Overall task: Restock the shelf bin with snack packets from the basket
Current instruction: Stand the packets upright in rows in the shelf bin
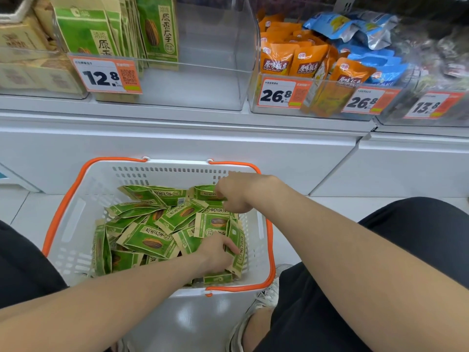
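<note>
A white basket (76, 224) with orange handles sits on the floor between my knees, full of several green snack packets (152, 240). My left hand (218, 250) reaches into the basket's right side and its fingers close on a packet (238, 255) standing against the wall. My right hand (236, 191) is at the far right corner, pinching the edge of another green packet (205, 193). Above, the clear shelf bin (203, 80) holds several upright green packets (157, 29) at its left; its right part is bare.
A 12.8 price tag (105, 76) hangs on the bin's front. To the right, another bin holds orange packets (291, 59) and blue packets (368, 29). Brown boxes (22, 41) fill the bin on the left. White cabinet fronts (228, 148) stand behind the basket.
</note>
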A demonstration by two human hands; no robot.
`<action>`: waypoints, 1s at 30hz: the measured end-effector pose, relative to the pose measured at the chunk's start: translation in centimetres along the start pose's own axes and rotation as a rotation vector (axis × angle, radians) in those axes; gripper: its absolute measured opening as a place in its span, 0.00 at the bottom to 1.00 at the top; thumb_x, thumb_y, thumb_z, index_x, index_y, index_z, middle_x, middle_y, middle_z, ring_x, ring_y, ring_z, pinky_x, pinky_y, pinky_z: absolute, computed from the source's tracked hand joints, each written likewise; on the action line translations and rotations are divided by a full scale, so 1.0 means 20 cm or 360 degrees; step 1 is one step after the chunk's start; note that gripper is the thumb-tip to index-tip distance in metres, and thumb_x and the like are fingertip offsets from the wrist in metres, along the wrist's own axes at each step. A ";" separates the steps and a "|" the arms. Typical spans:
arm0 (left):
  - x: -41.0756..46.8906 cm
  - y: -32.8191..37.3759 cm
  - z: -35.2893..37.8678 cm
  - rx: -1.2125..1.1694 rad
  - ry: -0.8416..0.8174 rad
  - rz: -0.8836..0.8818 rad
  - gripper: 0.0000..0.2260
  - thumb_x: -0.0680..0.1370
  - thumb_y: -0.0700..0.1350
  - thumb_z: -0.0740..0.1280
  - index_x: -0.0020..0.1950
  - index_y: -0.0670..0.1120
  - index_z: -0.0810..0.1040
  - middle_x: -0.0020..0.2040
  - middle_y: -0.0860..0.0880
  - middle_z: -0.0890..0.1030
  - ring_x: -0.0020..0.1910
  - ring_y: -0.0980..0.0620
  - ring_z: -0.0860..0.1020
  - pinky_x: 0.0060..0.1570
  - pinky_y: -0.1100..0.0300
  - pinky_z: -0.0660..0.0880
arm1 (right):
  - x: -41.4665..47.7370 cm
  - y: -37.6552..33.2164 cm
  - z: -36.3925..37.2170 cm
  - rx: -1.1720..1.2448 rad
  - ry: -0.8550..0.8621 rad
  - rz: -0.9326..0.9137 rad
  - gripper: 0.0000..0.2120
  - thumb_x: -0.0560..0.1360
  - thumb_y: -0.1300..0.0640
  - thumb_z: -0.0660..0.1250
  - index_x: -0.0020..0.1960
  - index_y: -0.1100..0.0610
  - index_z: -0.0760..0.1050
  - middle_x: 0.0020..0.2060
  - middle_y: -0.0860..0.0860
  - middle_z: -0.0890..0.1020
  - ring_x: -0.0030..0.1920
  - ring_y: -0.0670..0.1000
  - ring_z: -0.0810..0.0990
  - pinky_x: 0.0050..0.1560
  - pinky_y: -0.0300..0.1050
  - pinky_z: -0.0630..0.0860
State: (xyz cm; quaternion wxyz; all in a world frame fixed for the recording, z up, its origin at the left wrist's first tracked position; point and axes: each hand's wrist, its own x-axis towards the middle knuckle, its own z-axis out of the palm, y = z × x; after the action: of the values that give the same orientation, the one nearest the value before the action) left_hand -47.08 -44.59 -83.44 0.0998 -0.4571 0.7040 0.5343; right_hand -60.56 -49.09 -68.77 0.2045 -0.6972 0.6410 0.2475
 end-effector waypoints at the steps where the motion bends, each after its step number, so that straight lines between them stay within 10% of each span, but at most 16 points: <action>1: 0.00 0.01 -0.02 -0.0011 0.0017 -0.0034 0.14 0.77 0.31 0.67 0.51 0.49 0.84 0.55 0.53 0.76 0.51 0.51 0.81 0.43 0.57 0.83 | -0.01 0.01 0.00 0.0001 -0.0015 0.0010 0.17 0.81 0.59 0.62 0.69 0.55 0.75 0.60 0.54 0.81 0.58 0.57 0.82 0.56 0.54 0.81; 5: 0.01 0.05 -0.16 -0.0150 0.0166 -0.0119 0.07 0.80 0.36 0.57 0.51 0.45 0.73 0.52 0.43 0.80 0.47 0.42 0.82 0.45 0.41 0.84 | -0.04 0.03 -0.03 -0.0050 -0.0087 0.0041 0.21 0.79 0.66 0.60 0.72 0.56 0.74 0.64 0.54 0.80 0.61 0.56 0.81 0.57 0.50 0.80; 13: -0.01 0.11 -0.52 -0.0667 0.0668 -0.0112 0.16 0.81 0.36 0.57 0.63 0.41 0.81 0.48 0.47 0.82 0.43 0.47 0.82 0.38 0.52 0.80 | 0.02 0.07 -0.03 -0.0038 0.0091 0.0019 0.38 0.75 0.61 0.73 0.80 0.46 0.62 0.69 0.54 0.72 0.64 0.60 0.77 0.56 0.54 0.79; 16: -0.09 0.14 -0.66 -0.0469 0.0451 0.0035 0.16 0.81 0.33 0.57 0.50 0.39 0.86 0.35 0.45 0.81 0.29 0.49 0.78 0.30 0.59 0.73 | 0.06 0.07 -0.05 0.0110 0.0367 -0.0140 0.25 0.74 0.55 0.73 0.70 0.45 0.73 0.62 0.52 0.78 0.60 0.58 0.79 0.55 0.52 0.78; 19: -0.17 0.16 -0.79 -0.0264 0.0454 0.0239 0.17 0.83 0.38 0.60 0.45 0.49 0.88 0.41 0.50 0.86 0.40 0.49 0.83 0.42 0.55 0.75 | 0.04 0.07 -0.13 0.0208 0.0512 -0.0174 0.05 0.78 0.46 0.69 0.50 0.47 0.78 0.44 0.49 0.81 0.52 0.57 0.80 0.48 0.52 0.79; 25: -0.33 0.28 -0.98 0.0590 0.0719 0.0880 0.17 0.82 0.65 0.61 0.57 0.54 0.79 0.43 0.55 0.83 0.40 0.55 0.80 0.41 0.54 0.76 | -0.03 0.06 -0.33 0.0091 0.0660 0.0086 0.19 0.76 0.37 0.72 0.42 0.49 0.69 0.37 0.48 0.70 0.45 0.57 0.77 0.39 0.48 0.69; 30: -0.39 0.39 -1.14 0.0845 0.1224 0.1247 0.12 0.85 0.55 0.63 0.65 0.50 0.72 0.54 0.51 0.79 0.49 0.47 0.77 0.45 0.48 0.73 | -0.13 0.01 -0.59 0.0527 0.1115 0.0206 0.28 0.64 0.32 0.79 0.31 0.54 0.73 0.27 0.50 0.75 0.35 0.55 0.76 0.31 0.45 0.64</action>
State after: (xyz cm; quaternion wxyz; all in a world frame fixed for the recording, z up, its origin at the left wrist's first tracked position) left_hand -40.57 -59.49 -64.00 -0.2552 -0.2838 0.9145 0.1342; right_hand -59.83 -54.11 -57.73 0.0671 -0.6552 0.7458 -0.0998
